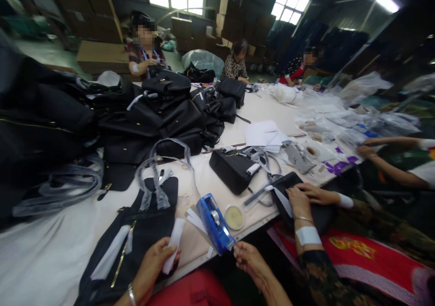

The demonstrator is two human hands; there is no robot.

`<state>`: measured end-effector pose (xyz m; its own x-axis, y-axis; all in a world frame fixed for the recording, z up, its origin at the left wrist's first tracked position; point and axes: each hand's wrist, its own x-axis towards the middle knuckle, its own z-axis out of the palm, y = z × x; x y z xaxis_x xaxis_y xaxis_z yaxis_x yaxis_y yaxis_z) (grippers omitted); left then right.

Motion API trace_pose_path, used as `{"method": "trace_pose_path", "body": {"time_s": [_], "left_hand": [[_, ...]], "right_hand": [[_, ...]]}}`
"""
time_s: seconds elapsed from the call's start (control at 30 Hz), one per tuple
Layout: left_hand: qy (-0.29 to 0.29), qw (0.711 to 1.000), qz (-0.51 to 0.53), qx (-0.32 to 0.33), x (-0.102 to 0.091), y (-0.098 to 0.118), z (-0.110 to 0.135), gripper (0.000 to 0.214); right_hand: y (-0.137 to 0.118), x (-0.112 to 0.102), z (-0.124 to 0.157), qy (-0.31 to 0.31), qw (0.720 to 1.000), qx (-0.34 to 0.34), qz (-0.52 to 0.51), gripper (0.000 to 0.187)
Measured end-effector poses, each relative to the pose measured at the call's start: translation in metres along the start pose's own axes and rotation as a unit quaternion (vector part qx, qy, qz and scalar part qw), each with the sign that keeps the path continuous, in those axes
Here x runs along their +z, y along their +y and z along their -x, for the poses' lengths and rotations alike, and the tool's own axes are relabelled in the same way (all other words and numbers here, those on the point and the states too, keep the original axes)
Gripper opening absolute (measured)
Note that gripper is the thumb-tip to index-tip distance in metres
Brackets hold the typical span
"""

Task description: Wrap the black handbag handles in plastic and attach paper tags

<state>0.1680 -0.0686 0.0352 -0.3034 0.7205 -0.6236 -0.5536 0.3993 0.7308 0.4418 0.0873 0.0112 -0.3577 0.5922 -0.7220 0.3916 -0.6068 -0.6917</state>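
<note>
My left hand [157, 263] pinches a white paper strip [174, 245] between thumb and fingers, at the table's front edge. Under and beside it lies a black bag [146, 240] with a gold zipper, white paper on it and handles wrapped in clear plastic. My right hand [252, 261] is closed at the cutting end of a blue tape dispenser [213, 222], its fingertips pinching the tape there; the clear tape itself hardly shows. More white strips [196, 220] lie at the dispenser's left side. A round, shallow container [234, 217] with yellowish contents stands to its right.
A co-worker's hands [307, 197] rest on a black bag at the right. Another small black bag [231, 168] stands mid-table, before white sheets [265, 134]. Black bags [163, 116] pile up on the left; plastic wrapping [326, 107] covers the right. Several people work around the table.
</note>
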Motion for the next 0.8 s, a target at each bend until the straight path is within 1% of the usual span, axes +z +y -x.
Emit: {"method": "trace_pose_path", "body": {"time_s": [0.13,0.17,0.23,0.3,0.4,0.47,0.53,0.63,0.8], "left_hand": [[0.012,1.0,0.021,0.007,0.001,0.002,-0.001,0.026],[0.016,1.0,0.025,0.007,0.001,0.003,0.0,0.026],[0.021,0.999,0.033,0.009,0.003,0.004,0.0,0.027],[0.024,0.999,0.038,0.013,0.004,0.005,0.001,0.028],[0.025,0.999,0.039,0.016,0.006,0.005,0.001,0.029],[0.024,0.999,0.04,0.021,0.006,0.005,0.0,0.03],[0.022,0.998,0.045,0.027,0.004,0.005,0.0,0.031],[0.02,0.998,0.056,0.03,0.002,0.003,-0.001,0.033],[0.009,0.997,0.064,0.029,-0.001,0.005,-0.001,0.033]], "right_hand": [[0.011,0.017,0.002,-0.011,0.999,-0.003,0.05,0.03],[0.011,0.023,0.006,-0.011,0.998,-0.018,0.062,0.03],[0.006,0.041,0.017,-0.01,0.994,-0.07,0.086,0.027],[-0.008,0.065,0.029,-0.025,0.985,-0.131,0.11,0.023],[-0.038,0.11,0.037,-0.081,0.97,-0.19,0.127,0.016],[-0.055,0.135,0.033,-0.117,0.957,-0.221,0.146,0.016],[-0.068,0.152,0.024,-0.14,0.94,-0.254,0.181,0.017],[-0.078,0.163,0.01,-0.155,0.904,-0.314,0.245,0.018],[-0.081,0.163,0.002,-0.138,0.834,-0.393,0.361,0.019]]}}
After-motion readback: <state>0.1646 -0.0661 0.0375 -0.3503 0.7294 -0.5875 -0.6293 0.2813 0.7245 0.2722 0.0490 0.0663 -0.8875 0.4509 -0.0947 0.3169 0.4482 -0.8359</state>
